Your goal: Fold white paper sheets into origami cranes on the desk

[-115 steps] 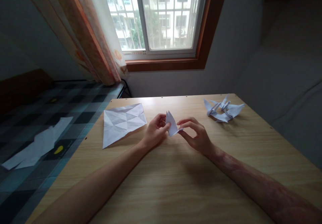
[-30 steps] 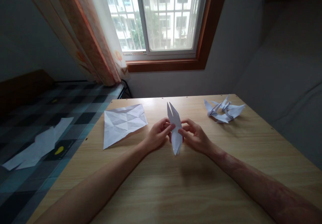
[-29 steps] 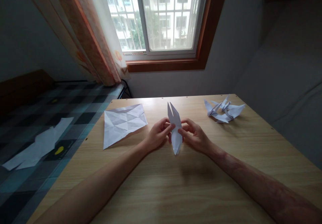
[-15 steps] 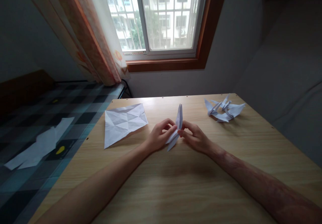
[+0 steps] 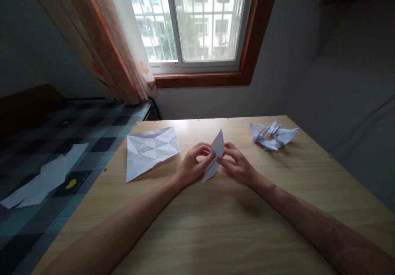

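A folded white paper (image 5: 218,144), narrow and pointed at its upper and lower ends, is held just above the wooden table (image 5: 197,234). My left hand (image 5: 196,163) pinches its left side, thumb in front and fingers behind. On the other side, my right hand (image 5: 236,161) grips the right edge between thumb and fingers. The fingertips behind the paper are partly hidden. To the left lies a creased, unfolded white sheet (image 5: 151,151). At the right back of the table sit several folded paper cranes (image 5: 273,135), close together.
Left of the table is a bed (image 5: 101,122) with a checked cover, and cut white paper scraps (image 5: 49,178) lie on it. Beyond the table are a window (image 5: 208,24) and a patterned curtain (image 5: 105,40). A wall stands to the right.
The folded paper has turned so a broad flat face shows, where before it was seen nearly edge-on with split tips. Both hands still hold it in about the same place.
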A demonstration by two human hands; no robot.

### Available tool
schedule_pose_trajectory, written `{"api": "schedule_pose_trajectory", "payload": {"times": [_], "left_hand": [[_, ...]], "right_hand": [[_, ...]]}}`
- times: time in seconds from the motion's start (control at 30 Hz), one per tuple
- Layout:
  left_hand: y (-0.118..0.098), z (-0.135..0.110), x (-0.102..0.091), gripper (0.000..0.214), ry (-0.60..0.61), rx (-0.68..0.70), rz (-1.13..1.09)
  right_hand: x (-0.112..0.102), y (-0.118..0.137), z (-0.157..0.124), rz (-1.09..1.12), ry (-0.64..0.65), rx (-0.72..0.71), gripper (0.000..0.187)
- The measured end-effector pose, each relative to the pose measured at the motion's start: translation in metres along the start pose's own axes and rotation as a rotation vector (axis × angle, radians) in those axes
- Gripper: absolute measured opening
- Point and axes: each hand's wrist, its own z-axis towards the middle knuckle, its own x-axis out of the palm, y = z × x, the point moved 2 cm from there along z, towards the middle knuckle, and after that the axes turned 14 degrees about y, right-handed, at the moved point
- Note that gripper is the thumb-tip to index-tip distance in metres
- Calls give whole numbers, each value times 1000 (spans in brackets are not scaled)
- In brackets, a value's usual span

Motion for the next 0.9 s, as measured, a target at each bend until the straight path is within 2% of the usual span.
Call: {"api": "schedule_pose_trajectory", "payload": {"times": [0.1, 0.2, 0.3, 0.4, 0.5, 0.63, 0.7, 0.83, 0.9], "left_hand": [[-2, 1, -3, 16, -52, 52, 47], [-3, 1, -5, 17, -55, 51, 52], [-2, 1, -4, 21, 24, 27, -30], [-4, 1, -2, 20, 129, 62, -73], [-5, -1, 0, 26, 163, 78, -41], [-3, -2, 1, 20, 187, 27, -17], [-2, -2, 1, 20, 161, 16, -2], [1, 1, -3, 26, 58, 19, -2], [2, 2, -3, 29, 30, 5, -19]], "right_hand": [[-2, 0, 0, 15, -14, 15, 17], [-2, -1, 0, 60, -3, 35, 21], [-2, -5, -1, 109, 6, 64, 23], [-2, -8, -2, 98, -16, 68, 25], [-2, -11, -2, 70, -56, 71, 30], [-1, -17, -1, 136, -121, 76, 33], [1, -20, -1, 212, -108, 96, 33], [4, -17, -1, 317, 42, 160, 35], [3, -13, -1, 320, 72, 160, 35]]}}
